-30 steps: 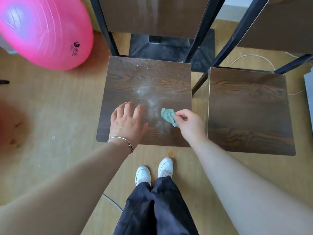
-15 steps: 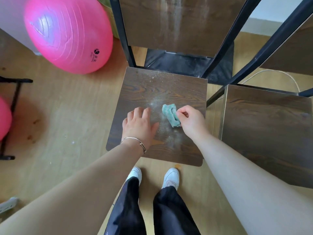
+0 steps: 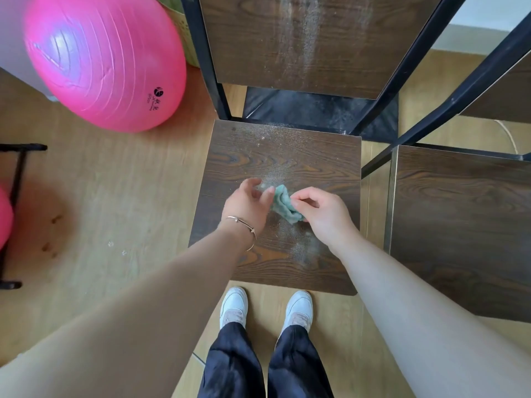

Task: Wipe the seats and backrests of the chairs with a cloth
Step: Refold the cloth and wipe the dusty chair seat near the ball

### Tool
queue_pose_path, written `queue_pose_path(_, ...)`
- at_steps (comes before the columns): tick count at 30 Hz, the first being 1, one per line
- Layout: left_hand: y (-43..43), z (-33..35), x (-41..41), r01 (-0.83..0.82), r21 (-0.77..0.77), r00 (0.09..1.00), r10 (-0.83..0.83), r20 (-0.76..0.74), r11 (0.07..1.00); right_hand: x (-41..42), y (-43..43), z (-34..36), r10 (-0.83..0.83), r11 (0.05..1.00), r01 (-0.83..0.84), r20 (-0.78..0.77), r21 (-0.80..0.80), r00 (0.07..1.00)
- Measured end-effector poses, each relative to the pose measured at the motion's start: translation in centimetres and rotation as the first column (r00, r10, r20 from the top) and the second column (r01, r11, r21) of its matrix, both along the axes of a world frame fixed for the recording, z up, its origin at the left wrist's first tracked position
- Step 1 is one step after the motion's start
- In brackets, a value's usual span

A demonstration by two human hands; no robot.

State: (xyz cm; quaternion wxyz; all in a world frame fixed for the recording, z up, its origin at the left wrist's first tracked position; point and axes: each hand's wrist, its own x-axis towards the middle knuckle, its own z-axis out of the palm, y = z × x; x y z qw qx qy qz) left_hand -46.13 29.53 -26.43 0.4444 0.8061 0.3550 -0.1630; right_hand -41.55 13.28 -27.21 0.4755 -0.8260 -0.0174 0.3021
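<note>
On the pink exercise ball (image 3: 103,61) at the upper left, a small round black logo (image 3: 158,91) with some tiny black writing under it, too small to read. Crumpled teal cloth (image 3: 283,205) lying about in the middle of the dark wooden seat (image 3: 258,156) of the nearer chair, directly between the two grips. Right grip (image 3: 324,214) closed on the right side of the cloth, pinching it with the thumb and the curled fingers. Left grip (image 3: 247,208) holding nothing, fingers relaxed and only a little bent, the fingertips just beside the left edge of the cloth; impossible to tell whether touching it or not. Thin metal bracelet (image 3: 244,228) around the left wrist. Pale dust (image 3: 304,248) scattered over the seat, thick around the cloth and in a streak toward the near edge, and also in vertical streaks on the backrest (image 3: 301,38) above. Second seat (image 3: 459,225) of the same dark wood just beside on the right, separated by a narrow gap, both chairs with black metal frames. Below the near edge of the seat, two white shoes (image 3: 234,305) and dark trousers (image 3: 230,363) on the light wooden floor (image 3: 115,196). Behind the seat, on the floor, a black mat (image 3: 316,110). At the far left edge, a black metal stand (image 3: 13,214) and a part of another pink ball (image 3: 4,216).
</note>
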Motion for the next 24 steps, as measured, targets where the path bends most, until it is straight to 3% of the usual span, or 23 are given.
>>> queue_pose_path(5,1.4,-1.3,0.6,0.006,-0.063,1.0,-0.008,-0.03,0.998,0.0,0.0,-0.4,-0.006,1.0,0.006,-0.038,-0.016,0.999)
queue_pose_path(8,1.8,-2.0,0.5,-0.067,-0.197,0.997,0.06,-0.04,0.978,-0.1,-0.1,-0.6,-0.052,0.999,0.052,-0.118,-0.003,0.992)
queue_pose_path(13,1.7,-2.0,0.3,-0.009,-0.345,0.992,-0.034,-0.119,0.939,-0.3,0.1,-0.7,-0.048,0.998,0.054,-0.13,0.038,0.99)
queue_pose_path(18,1.8,-2.5,-0.1,-0.025,-0.352,0.991,-0.022,-0.13,0.936,-0.5,0.0,-0.6,-0.105,0.981,0.129,-0.166,0.143,0.98)
queue_pose_path(24,1.4,-3.2,-0.6,-0.236,-0.41,0.967,0.17,-0.192,0.881,-1.1,-0.5,-1.3,-0.228,0.945,0.279,-0.266,0.171,0.937)
